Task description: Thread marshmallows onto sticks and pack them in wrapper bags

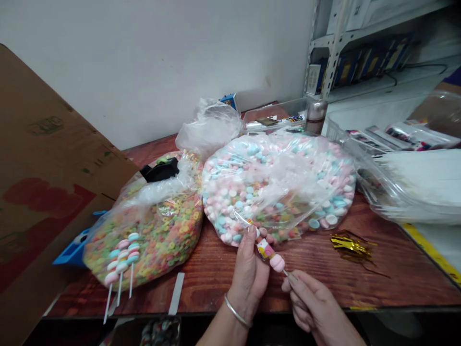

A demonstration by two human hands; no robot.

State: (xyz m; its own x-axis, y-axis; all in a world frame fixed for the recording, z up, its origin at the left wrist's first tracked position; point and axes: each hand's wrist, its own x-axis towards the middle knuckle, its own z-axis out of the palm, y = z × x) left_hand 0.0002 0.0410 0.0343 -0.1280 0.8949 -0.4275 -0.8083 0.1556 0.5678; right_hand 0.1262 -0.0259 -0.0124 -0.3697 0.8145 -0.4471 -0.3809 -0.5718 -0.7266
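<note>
Wood tabletop [209, 283] against white wall [151, 67]

Red-brown varnished wooden tabletop [219, 274], bearing: one clear plastic bag of pastel round candies [277, 192]; one clear plastic bag of multicoloured ring candies [154, 235]. Also one tangle of gold foil strands [351, 246].

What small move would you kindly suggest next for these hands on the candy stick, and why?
Probably slide the pink round candy snugly along the white stick with the right hand, while the left hand steadies the pink-and-yellow wrapped piece: the pastel skewers on the clear bag of coloured rings show tight stacking.
</note>
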